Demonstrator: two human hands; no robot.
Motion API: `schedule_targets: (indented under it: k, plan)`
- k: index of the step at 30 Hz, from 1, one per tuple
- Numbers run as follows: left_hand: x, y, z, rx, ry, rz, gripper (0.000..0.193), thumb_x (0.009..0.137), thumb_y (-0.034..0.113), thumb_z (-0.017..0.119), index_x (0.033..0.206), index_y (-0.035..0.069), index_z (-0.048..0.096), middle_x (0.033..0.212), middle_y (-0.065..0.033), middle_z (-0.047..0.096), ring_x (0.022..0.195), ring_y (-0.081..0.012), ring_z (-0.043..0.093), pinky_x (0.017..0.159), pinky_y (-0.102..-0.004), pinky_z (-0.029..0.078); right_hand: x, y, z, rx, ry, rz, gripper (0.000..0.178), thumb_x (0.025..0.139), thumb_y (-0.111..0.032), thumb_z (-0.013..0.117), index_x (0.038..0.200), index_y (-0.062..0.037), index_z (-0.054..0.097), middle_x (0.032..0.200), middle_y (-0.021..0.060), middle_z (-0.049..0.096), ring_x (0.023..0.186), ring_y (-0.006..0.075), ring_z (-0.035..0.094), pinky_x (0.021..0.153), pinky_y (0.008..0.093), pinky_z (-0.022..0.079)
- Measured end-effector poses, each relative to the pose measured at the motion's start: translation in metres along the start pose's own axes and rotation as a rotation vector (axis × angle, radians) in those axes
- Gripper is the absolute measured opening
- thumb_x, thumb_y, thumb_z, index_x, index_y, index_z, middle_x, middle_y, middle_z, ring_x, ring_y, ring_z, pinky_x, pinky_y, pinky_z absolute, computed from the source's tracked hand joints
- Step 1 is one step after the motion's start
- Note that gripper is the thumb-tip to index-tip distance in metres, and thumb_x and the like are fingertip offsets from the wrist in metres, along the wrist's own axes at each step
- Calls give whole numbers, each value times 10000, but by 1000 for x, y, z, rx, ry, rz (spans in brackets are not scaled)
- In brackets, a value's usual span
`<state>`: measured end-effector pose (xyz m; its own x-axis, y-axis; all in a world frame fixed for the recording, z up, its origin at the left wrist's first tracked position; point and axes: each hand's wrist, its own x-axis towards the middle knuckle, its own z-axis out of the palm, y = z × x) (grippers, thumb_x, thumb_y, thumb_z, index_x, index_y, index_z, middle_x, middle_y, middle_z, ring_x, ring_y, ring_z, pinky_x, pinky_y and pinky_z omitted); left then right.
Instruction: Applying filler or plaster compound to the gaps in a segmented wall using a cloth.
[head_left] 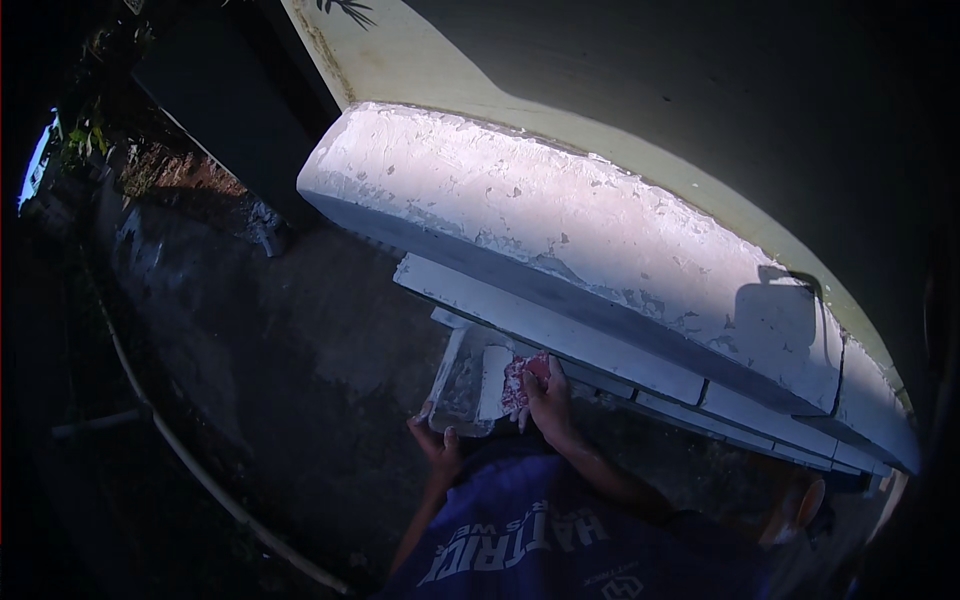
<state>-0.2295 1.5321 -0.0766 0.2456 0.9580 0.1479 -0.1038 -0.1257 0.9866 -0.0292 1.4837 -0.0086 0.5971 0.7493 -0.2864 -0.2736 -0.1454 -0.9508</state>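
In front of my body my left hand (438,442) grips the near left corner of a clear plastic tub (456,395) smeared with white paste. My right hand (548,402) is closed on a red putty scraper (527,382) spattered with the same white. Its wide, white-coated blade lies at the tub's right side, over or against the rim; I cannot tell which. Just beyond the hands runs a lower white ledge (560,325). Above that, a thick ledge (480,190) bears an uneven white coat with grey bare patches.
A pale wall (440,70) rises behind the thick ledge, partly in shadow. Dark ground (300,340) spreads to the left, with a long curved pale edge or pipe (190,460) across it. At the lower right sits a rounded orange thing (810,502). Plants (92,138) stand at far left.
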Motion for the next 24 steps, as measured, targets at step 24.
schedule_targets:
  k: [24]
  plan:
    - [-3, 19, 1, -19, -130, -87, 511, 877, 102, 562, 1306, 35, 291, 1350, -178, 384, 1288, -255, 365, 1091, -418, 252, -6, -8, 3, 138, 33, 97, 268, 960, -146, 565, 1173, -2, 492, 827, 74, 596, 567, 122, 568, 471, 264, 455]
